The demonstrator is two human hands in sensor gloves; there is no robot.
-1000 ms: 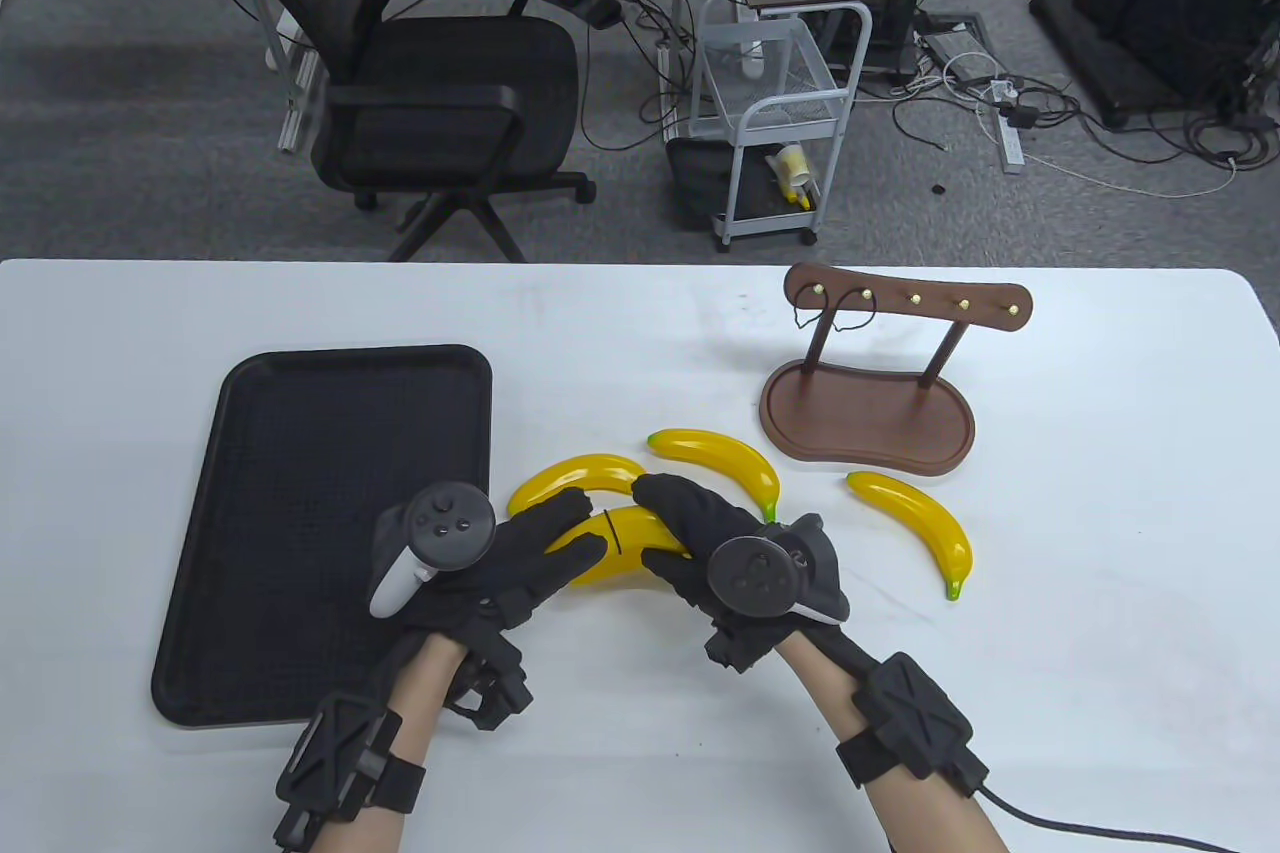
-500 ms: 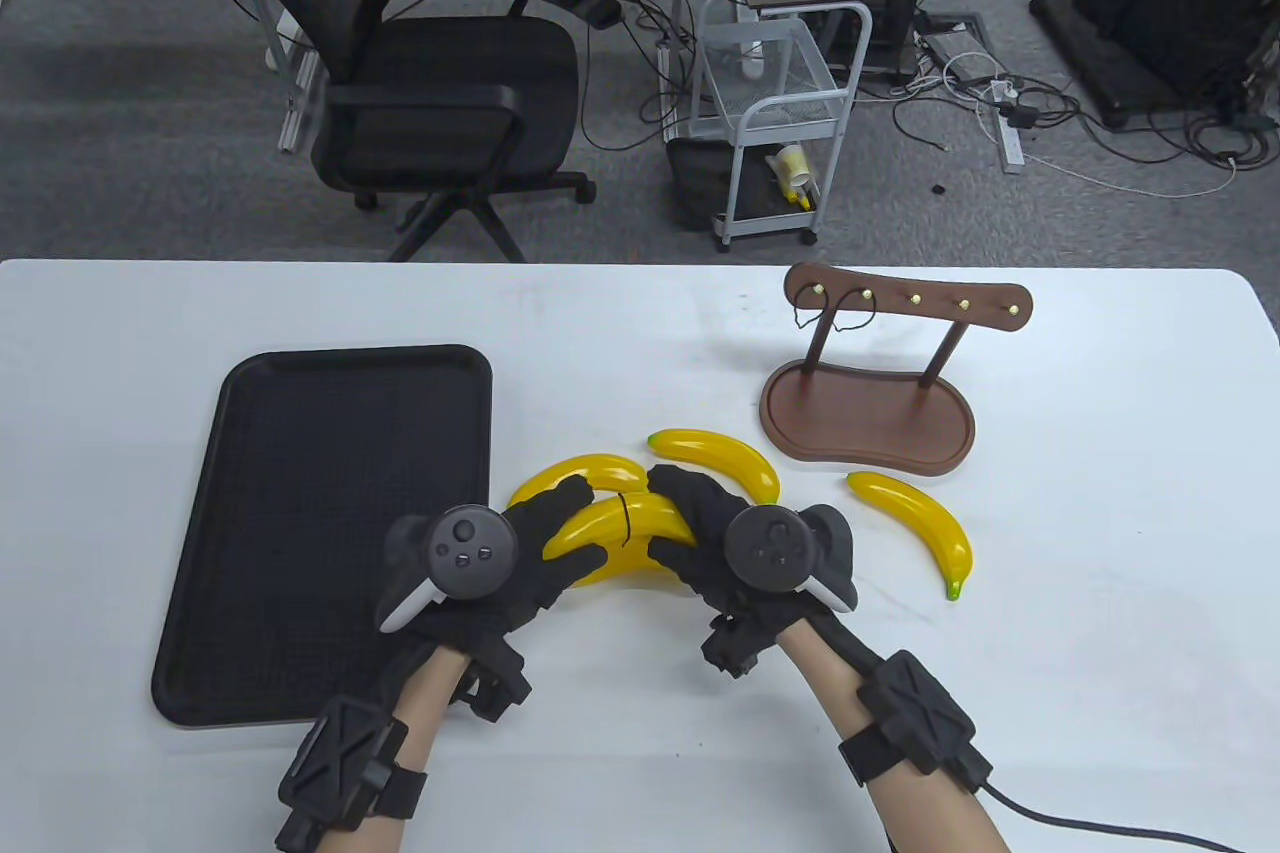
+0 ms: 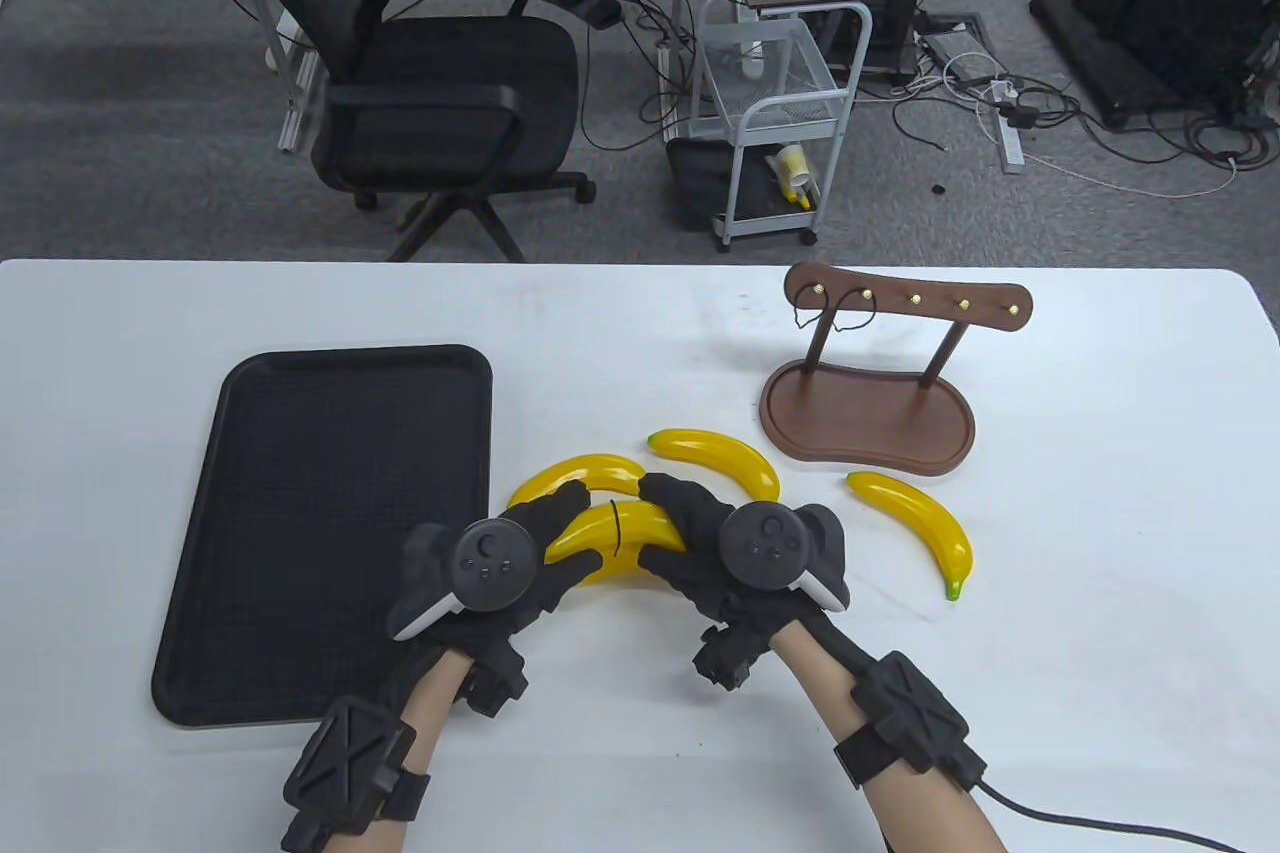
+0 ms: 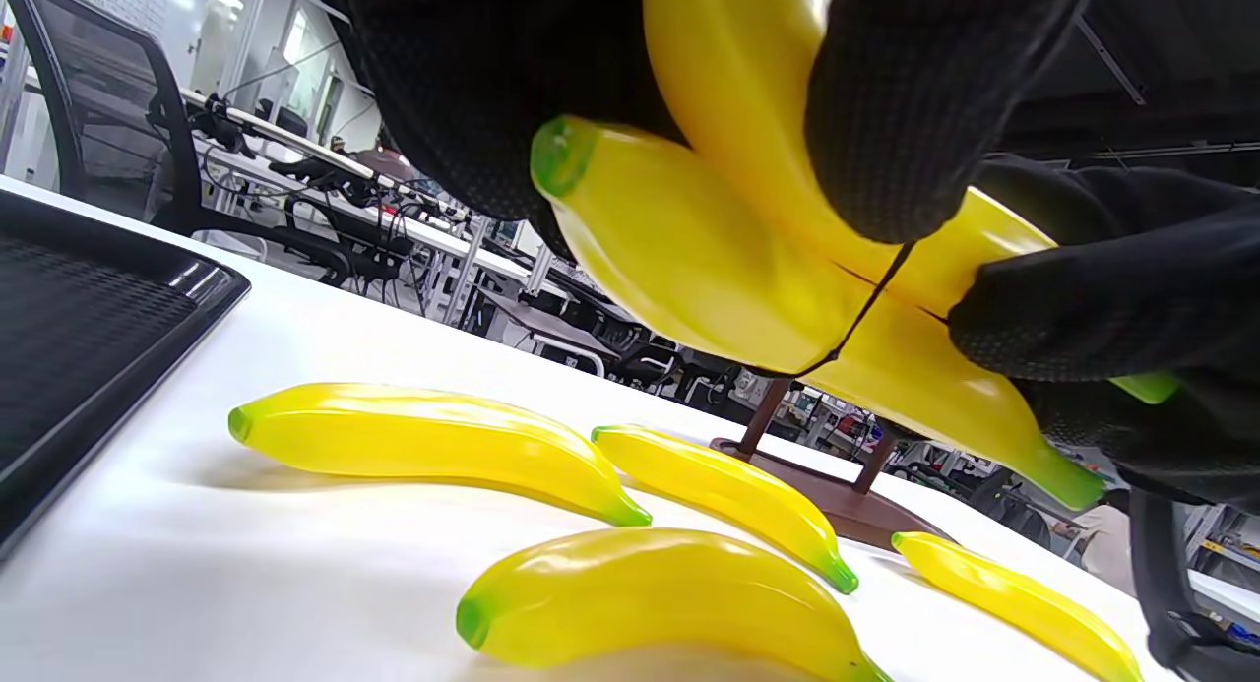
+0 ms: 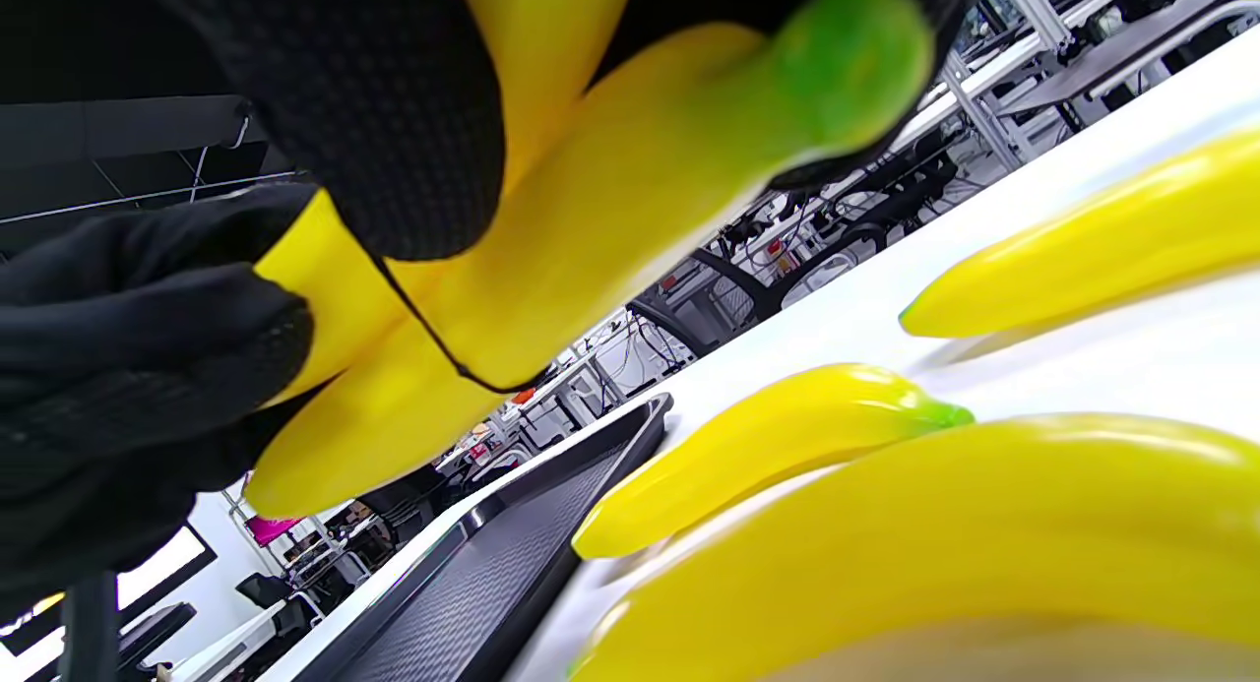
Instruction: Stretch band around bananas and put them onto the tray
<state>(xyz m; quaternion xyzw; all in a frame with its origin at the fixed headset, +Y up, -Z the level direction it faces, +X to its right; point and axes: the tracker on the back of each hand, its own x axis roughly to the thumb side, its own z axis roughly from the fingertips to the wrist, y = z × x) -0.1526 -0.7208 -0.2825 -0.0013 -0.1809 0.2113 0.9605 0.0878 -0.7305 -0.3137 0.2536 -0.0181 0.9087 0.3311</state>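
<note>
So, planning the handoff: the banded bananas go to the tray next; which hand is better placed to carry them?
Left, probably. The left hand grips the banded bananas at the end nearer the tray, which lies on its side; the right hand would have to cross over.

Your gloves, on the left hand (image 3: 530,558) and the right hand (image 3: 690,543), are matt black knit cloth with a fine dotted weave. The bananas (image 4: 689,269) you hold look like glossy moulded plastic, smooth, with bright highlights; the band (image 4: 871,303) across them is a thin dark cord, dull. Loose bananas (image 3: 915,518) at right of centre share that shine. The tray (image 3: 300,373) at left is black plastic, its rim smooth and slightly shiny, its floor roughly textured. The table (image 3: 1100,593) is smooth matt white. The rack (image 3: 865,413) at upper right is dark polished wood with brass-coloured pegs.
</note>
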